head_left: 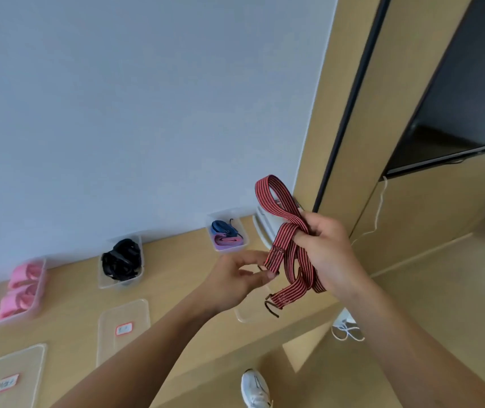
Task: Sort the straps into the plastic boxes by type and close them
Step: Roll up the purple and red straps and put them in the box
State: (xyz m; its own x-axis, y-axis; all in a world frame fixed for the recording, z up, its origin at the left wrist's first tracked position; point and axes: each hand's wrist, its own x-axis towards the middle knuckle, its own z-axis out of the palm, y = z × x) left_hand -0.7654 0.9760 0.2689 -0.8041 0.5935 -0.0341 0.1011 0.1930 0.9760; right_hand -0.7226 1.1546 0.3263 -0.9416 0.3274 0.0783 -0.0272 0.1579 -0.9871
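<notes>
Clear lids (pixel 126 313) at 8 o'clock on the table (pixel 67 304) bear red-bordered labels (pixel 124 329), their writing too blurred to read. At centre the right grip (pixel 323 251) holds the folded red strap (pixel 282 237), dark-striped and dark-hooked, with its loop toward 11 o'clock and its ends hanging toward 6. The left grip (pixel 235 278) meets one end; whether it pinches, I cannot tell. Boxes (pixel 105 282) lie beyond at 9 o'clock.

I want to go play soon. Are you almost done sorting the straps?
Partly. Done: pink straps, black straps and blue and purple straps sit in three open boxes. In hand: the right hand grips a red striped strap, the left hand pinches its end. Left: box that one, then put on the lids lying on the table.
</notes>
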